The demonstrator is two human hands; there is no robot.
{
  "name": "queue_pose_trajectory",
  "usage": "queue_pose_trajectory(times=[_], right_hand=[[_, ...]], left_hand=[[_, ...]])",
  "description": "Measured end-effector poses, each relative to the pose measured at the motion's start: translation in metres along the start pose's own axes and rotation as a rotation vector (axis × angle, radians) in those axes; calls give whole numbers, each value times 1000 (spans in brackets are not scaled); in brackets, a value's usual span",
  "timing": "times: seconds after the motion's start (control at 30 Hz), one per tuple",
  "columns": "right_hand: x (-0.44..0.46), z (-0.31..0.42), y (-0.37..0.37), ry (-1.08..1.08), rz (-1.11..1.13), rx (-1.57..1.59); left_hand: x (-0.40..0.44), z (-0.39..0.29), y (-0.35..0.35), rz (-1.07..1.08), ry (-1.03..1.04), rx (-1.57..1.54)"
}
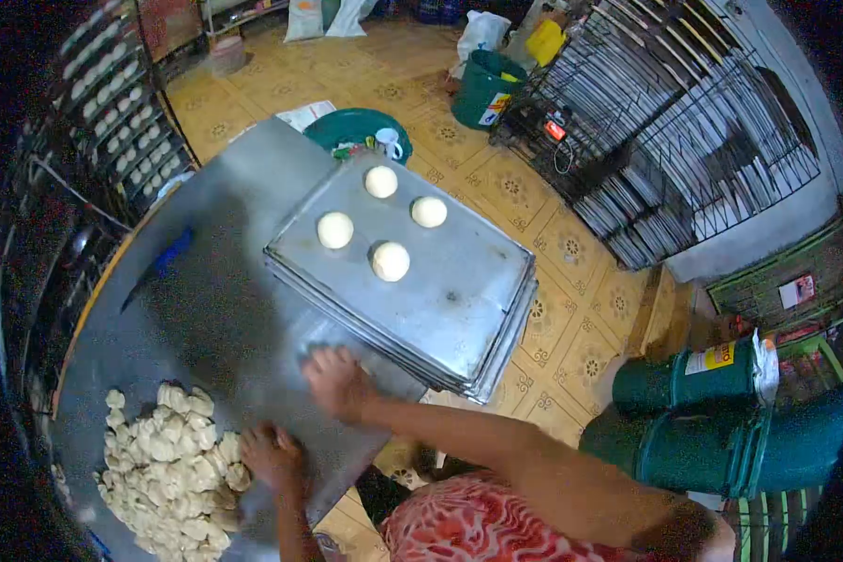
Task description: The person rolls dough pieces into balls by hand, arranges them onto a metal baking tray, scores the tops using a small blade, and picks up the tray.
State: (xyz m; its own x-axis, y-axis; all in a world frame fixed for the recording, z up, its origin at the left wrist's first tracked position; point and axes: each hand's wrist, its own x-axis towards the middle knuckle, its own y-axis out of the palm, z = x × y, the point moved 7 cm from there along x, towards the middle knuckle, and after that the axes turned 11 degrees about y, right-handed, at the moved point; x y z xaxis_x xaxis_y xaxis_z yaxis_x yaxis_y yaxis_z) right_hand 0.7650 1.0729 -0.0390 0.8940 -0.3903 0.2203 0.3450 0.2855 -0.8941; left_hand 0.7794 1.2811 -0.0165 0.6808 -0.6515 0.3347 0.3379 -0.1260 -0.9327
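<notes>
My left hand (273,457) rests low over the metal table (206,309), its fingers curled down beside a heap of cut dough pieces (164,468). What lies under its palm, if anything, is hidden. Farther right, my right hand (340,382) is cupped over the tabletop, its fingers smeared by motion. A small pale edge shows beside it, too unclear to name. Just beyond it is a stack of metal baking trays (450,328). On the top tray sit several round dough balls, the closest a smooth one (391,261).
A blue-handled knife (171,251) lies on the table's left side. Behind the trays is a green basin (347,125) with a white mug (388,142). Racks of dough (126,112) stand left; green buckets (665,384) and a tray rack (684,140) stand right.
</notes>
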Motion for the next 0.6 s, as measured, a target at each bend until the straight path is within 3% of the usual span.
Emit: queue_pose_trajectory(times=[0.07, 0.13, 0.17, 0.2, 0.3, 0.37, 0.4, 0.5, 0.57, 0.6], right_hand=[[16, 15, 0, 99, -89, 81], [25, 30, -2, 44, 42, 142], [15, 31, -10, 44, 35, 150], [2, 26, -17, 7, 65, 96], [-34, -9, -31, -48, 81, -22], [-28, -10, -16, -59, 76, -64], [-9, 0, -7, -49, 48, -30], [24, 25, -20, 2, 17, 65], [26, 26, 6, 40, -44, 209], [11, 24, 4, 37, -54, 214]], left_hand=[[14, 4, 11, -106, -72, 9], [12, 22, 41, 106, -405, -422], [3, 20, 41, 183, -470, -448], [-10, 20, 22, 166, -468, -446], [-29, -5, -15, 145, -171, -659], [-22, -6, -15, 32, -65, -119], [-11, -7, -4, 44, -64, -123], [27, 0, 7, -36, -242, -199], [27, 10, 23, 98, -494, -613], [11, 16, 22, 88, -488, -608]])
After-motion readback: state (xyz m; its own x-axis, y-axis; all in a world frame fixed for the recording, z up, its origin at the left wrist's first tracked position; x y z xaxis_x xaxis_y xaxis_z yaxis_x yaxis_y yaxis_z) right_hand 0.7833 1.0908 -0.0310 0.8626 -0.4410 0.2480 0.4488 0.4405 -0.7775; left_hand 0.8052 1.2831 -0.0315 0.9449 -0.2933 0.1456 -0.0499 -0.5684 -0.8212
